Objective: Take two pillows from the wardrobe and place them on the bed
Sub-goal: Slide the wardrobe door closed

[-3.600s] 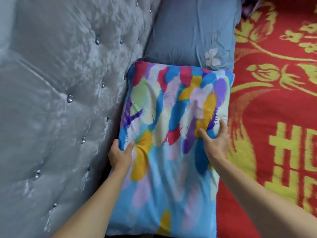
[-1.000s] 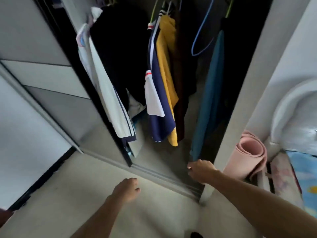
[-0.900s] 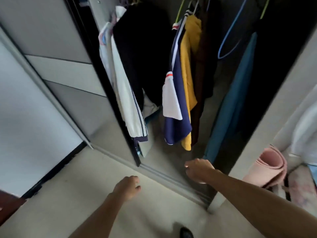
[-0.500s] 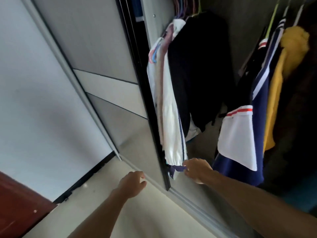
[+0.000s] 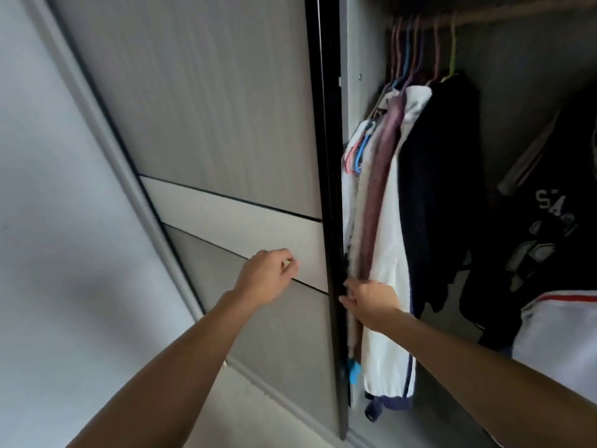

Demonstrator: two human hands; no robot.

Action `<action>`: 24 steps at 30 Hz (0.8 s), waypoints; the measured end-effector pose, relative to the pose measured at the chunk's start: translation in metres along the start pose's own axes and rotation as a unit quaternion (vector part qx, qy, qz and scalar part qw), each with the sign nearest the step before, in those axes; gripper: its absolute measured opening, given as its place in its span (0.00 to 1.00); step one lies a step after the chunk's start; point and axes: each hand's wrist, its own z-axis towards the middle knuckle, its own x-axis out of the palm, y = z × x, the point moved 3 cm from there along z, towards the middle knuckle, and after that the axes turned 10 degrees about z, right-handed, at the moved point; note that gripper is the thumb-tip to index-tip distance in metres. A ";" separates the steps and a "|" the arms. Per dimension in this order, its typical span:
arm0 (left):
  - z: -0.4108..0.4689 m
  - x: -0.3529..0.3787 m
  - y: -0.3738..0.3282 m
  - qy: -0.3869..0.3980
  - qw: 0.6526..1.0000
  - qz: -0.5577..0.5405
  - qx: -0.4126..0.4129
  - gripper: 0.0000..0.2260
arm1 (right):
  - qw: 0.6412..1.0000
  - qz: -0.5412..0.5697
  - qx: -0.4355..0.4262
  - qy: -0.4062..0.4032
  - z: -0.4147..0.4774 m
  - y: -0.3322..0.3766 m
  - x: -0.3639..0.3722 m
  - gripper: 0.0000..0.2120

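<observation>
I face the wardrobe; no pillow and no bed are in view. Its grey sliding door point(image 5: 226, 130) fills the left and middle, ending in a black vertical edge point(image 5: 329, 176). My right hand point(image 5: 368, 303) has its fingers curled around that black edge at about waist height. My left hand point(image 5: 268, 279) hovers in front of the door's pale middle band with its fingers loosely curled and nothing in them. To the right of the edge the wardrobe stands open, showing hanging clothes.
White and maroon garments point(image 5: 381, 227) hang right next to the door edge, touching my right hand. Dark clothes point(image 5: 442, 189) and a printed black shirt point(image 5: 549, 227) hang farther right on coloured hangers point(image 5: 416, 50). A pale wall point(image 5: 48, 221) lies left.
My view has swung from the bed to the wardrobe and then left and up. My right hand has reached the door's black edge and closed on it; my left hand has risen toward the door.
</observation>
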 end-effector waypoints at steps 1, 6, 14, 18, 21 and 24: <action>0.018 -0.010 -0.001 -0.016 1.000 0.000 0.026 0.10 | 1.000 -0.008 0.015 -0.025 0.009 0.002 0.002 0.19; 0.092 -0.065 -0.025 -0.106 0.981 -0.036 0.160 0.13 | 0.989 -0.079 0.100 -0.075 0.036 0.015 0.010 0.27; 0.109 -0.070 -0.060 -0.126 0.958 -0.046 0.255 0.12 | 0.983 -0.087 0.123 -0.109 0.028 0.017 0.007 0.27; 0.108 -0.071 -0.062 -0.109 0.959 -0.061 0.253 0.13 | 0.983 -0.075 0.116 -0.117 0.018 0.022 0.004 0.20; 0.107 -0.071 -0.063 -0.084 0.962 -0.067 0.251 0.13 | 0.982 -0.050 0.139 -0.120 0.008 0.016 -0.002 0.17; 0.104 -0.071 -0.070 -0.079 0.962 -0.064 0.253 0.12 | 0.981 -0.032 0.150 -0.122 -0.004 0.011 -0.009 0.19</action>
